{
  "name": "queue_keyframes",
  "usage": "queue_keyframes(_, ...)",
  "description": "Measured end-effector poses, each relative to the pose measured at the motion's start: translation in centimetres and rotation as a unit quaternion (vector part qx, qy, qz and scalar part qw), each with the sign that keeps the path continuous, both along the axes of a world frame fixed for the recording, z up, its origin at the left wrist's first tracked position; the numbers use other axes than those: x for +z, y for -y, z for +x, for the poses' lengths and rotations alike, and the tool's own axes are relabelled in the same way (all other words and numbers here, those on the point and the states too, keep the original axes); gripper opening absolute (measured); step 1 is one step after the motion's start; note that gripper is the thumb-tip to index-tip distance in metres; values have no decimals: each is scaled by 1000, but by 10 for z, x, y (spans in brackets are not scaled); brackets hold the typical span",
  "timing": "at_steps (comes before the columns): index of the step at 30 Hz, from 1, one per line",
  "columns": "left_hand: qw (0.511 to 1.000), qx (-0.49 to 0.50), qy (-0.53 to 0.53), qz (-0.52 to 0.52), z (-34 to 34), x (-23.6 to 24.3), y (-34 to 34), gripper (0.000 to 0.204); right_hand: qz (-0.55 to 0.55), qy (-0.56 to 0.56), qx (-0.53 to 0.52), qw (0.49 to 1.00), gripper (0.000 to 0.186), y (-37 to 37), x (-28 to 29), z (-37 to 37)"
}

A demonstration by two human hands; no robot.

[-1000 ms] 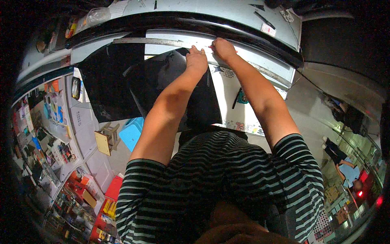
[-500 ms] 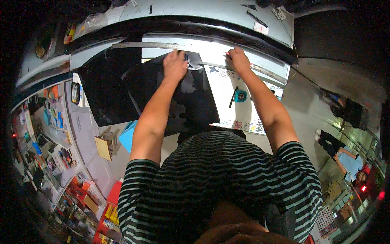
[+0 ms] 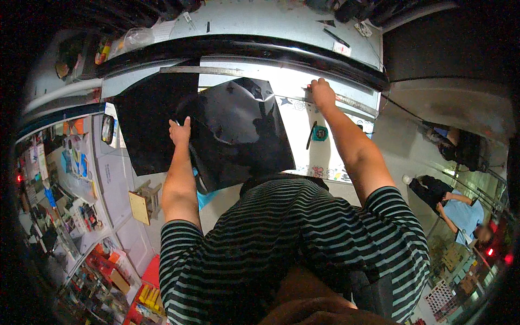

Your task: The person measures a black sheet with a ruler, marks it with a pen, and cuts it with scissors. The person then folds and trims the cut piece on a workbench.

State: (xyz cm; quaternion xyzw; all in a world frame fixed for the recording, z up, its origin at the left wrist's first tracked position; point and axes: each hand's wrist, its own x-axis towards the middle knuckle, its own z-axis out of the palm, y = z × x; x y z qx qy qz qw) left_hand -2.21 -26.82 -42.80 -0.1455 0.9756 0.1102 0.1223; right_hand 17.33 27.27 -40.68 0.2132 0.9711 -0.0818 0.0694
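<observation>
A glossy black sheet (image 3: 244,130), creased near its far right corner, lies at an angle on the work table. Left of it is a second, flatter black sheet (image 3: 154,124). My left hand (image 3: 180,130) is at the glossy sheet's left edge, thumb and fingers apart; whether it touches the edge I cannot tell. Over the brightly lit white surface, my right hand (image 3: 323,95) is closed round a small tool with a red part (image 3: 309,86); its exact kind is hidden. A long metal ruler (image 3: 211,70) runs along the far side.
A teal object with a dark round centre (image 3: 320,133) lies on a white board with drawings (image 3: 303,108), beside a thin dark stick (image 3: 311,135). A black bar (image 3: 244,44) crosses behind. Left stand a stool (image 3: 140,206) and cluttered shelves (image 3: 81,184); right, another person (image 3: 460,214).
My left hand has moved from the glossy sheet's far edge to its left edge, nearer me. That sheet's far left part has shifted and bulged. My right hand keeps its place by the white surface.
</observation>
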Motion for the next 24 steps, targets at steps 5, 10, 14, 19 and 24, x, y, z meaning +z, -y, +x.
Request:
queue_keyframes(5,998,7,-15,59,13,14,7,91,-15,-55,-16,998,15,12,11,26)
queue_keyframes(10,976,5,-70,207,19,82,-18,77,-89,-75,-25,993,18,31,38,71)
queue_keyframes(14,959,-61,-143,236,30,160,-43,58,-103,-72,-52,991,18,53,52,108)
queue_keyframes(19,944,-184,-95,258,35,266,-62,42,-141,-81,-60,985,16,78,62,130)
queue_keyframes(24,902,-253,-127,326,27,356,-74,31,-174,-103,-68,977,15,95,73,126)
